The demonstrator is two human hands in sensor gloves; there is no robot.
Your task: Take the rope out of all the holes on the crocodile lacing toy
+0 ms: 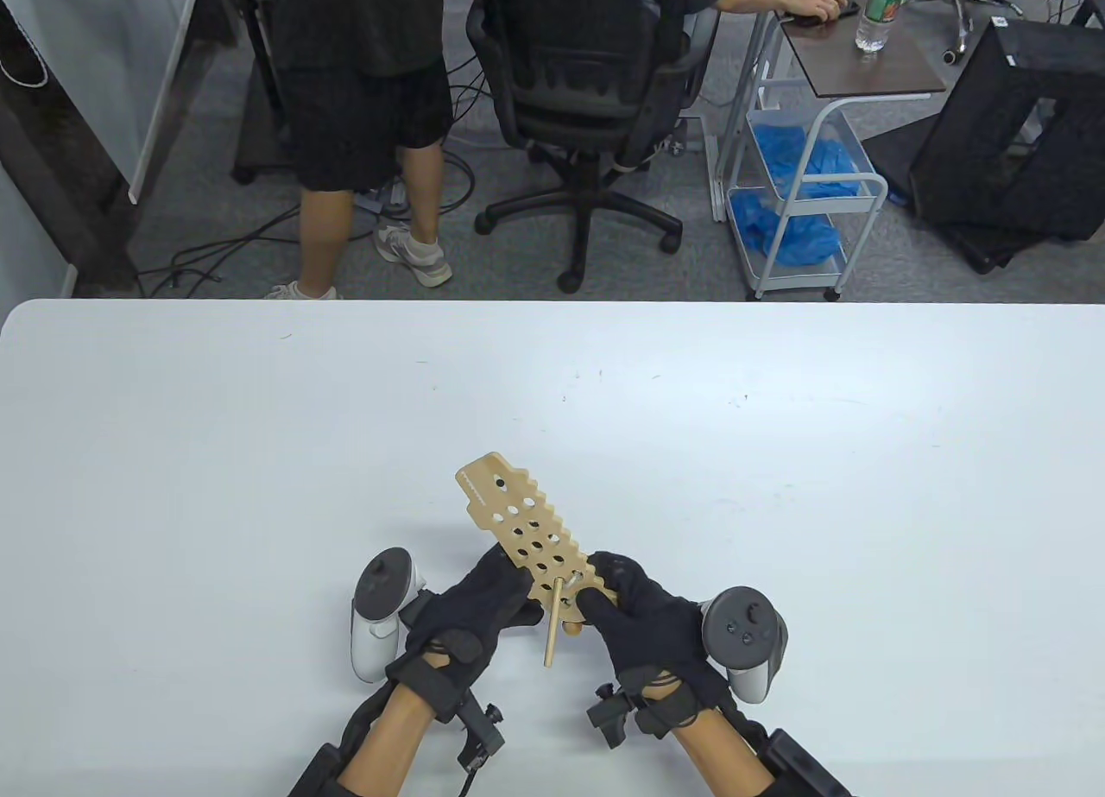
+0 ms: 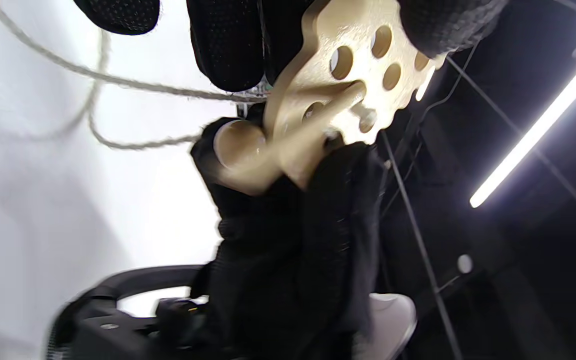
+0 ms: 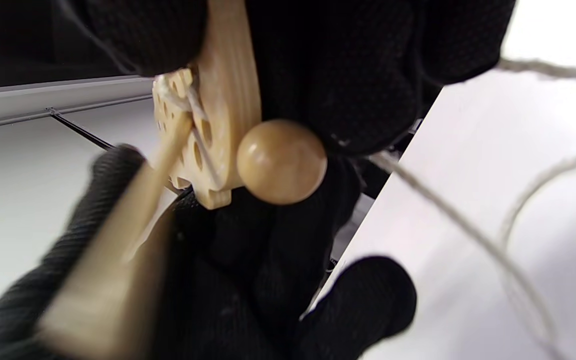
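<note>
The wooden crocodile lacing toy (image 1: 518, 521) is held tilted above the table, its holed body pointing away from me. My left hand (image 1: 516, 586) grips its near end from the left, and my right hand (image 1: 597, 591) grips it from the right. A wooden needle stick (image 1: 552, 626) pokes out of a hole near that end, toward me, between the hands. The left wrist view shows the toy (image 2: 348, 65), the stick (image 2: 328, 107) in a hole and the rope (image 2: 118, 80) trailing below. The right wrist view shows the toy edge-on (image 3: 228, 100), a wooden ball (image 3: 282, 161) and the rope (image 3: 468, 220).
The white table (image 1: 777, 452) extends all round the hands. Beyond its far edge are an office chair (image 1: 587, 80), a standing person (image 1: 363, 98) and a white cart (image 1: 803, 192) holding blue items.
</note>
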